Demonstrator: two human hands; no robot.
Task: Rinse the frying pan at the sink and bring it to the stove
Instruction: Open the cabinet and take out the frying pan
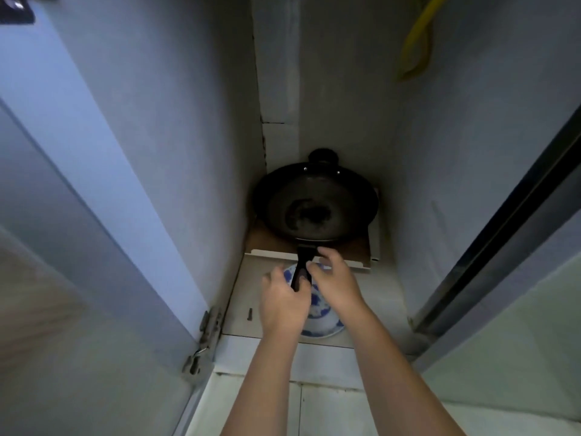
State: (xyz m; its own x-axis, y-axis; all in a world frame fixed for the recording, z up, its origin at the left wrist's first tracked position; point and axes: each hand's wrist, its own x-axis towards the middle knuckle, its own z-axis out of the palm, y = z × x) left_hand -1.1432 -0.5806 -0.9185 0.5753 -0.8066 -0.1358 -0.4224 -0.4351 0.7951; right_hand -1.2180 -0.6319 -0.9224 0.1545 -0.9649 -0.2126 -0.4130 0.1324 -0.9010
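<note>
Head view: the black round metal frying pan [314, 199] sits deep in a pale cupboard [188, 152], not yet at sink or stove. Its straight black handle [303, 262] runs from the pan's near rim back towards the person. The left hand [283, 298] grips the handle's near end. The right hand [336, 280] is just beside the handle, closer to the pan, with loose fingers holding nothing. A blue-and-white ceramic plate [320, 325] lies below the handle. Judging by this, the left hand should pull along the handle's line.

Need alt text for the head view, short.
A person's left hand grips the handle of a black frying pan sitting deep inside an open cabinet, with the right hand close beside the handle. A blue-and-white plate lies on the cabinet floor beneath the hands.
</note>
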